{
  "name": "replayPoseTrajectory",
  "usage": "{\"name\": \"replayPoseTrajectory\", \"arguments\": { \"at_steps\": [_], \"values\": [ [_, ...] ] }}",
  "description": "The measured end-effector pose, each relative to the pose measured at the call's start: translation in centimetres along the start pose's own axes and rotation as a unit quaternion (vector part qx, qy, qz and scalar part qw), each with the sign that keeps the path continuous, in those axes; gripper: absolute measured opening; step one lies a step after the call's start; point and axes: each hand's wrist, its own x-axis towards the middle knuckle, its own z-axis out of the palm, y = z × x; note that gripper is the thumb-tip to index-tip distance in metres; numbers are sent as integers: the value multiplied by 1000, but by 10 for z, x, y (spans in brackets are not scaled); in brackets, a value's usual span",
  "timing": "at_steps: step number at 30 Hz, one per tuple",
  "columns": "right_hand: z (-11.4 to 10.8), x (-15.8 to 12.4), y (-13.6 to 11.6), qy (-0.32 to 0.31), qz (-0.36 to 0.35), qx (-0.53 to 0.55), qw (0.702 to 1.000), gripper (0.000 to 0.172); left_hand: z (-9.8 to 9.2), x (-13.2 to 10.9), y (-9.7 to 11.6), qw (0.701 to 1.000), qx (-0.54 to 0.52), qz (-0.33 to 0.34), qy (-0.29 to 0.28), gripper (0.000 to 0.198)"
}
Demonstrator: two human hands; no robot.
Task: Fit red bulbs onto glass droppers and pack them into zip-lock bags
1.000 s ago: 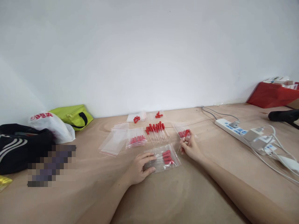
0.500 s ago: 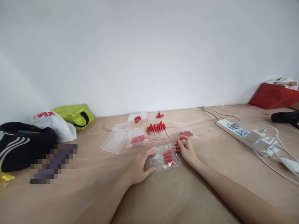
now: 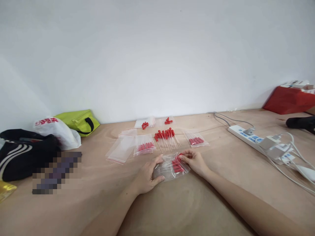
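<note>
A clear zip-lock bag point(image 3: 163, 173) lies in front of me with several red-bulbed droppers point(image 3: 177, 167) inside. My left hand point(image 3: 150, 175) steadies its left end, thumb at the near edge and fingers at the far edge. At the right, open end, my right hand point(image 3: 193, 161) pinches the red bulb of a dropper point(image 3: 180, 155); its thin stem points left into the bag. Beyond the bag, loose droppers point(image 3: 165, 135) lie in a fanned row. Filled bags stand on either side: a left one point(image 3: 145, 146) and a right one point(image 3: 196, 139).
Flat plastic bags point(image 3: 120, 149) lie at the left. Loose red bulbs point(image 3: 145, 125) rest on bags near the wall. A power strip point(image 3: 246, 136) with chargers and cables is on the right. A black bag point(image 3: 29, 157), a white plastic bag point(image 3: 61, 134) and a green bag point(image 3: 76, 121) stand left.
My right hand has moved left and nearer, carrying the dropper from just beyond the bag into its open end. My left hand stays on the bag.
</note>
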Motion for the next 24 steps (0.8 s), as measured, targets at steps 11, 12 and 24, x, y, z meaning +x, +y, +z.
{"name": "replayPoseTrajectory", "arguments": {
  "at_steps": [11, 12, 24],
  "values": [
    [-10, 10, 12, 8, -31, -161, 986, 29, -2, 0, 2, 1000, 14, 4, 4, 69],
    [-11, 11, 12, 6, -38, -168, 985, 28, -2, 0, 3, 1000, 15, 2, 3, 69],
    [-6, 6, 3, -45, -30, -64, 997, 44, 0, 1, -1, 1000, 9, 1, 1, 64]
  ]
}}
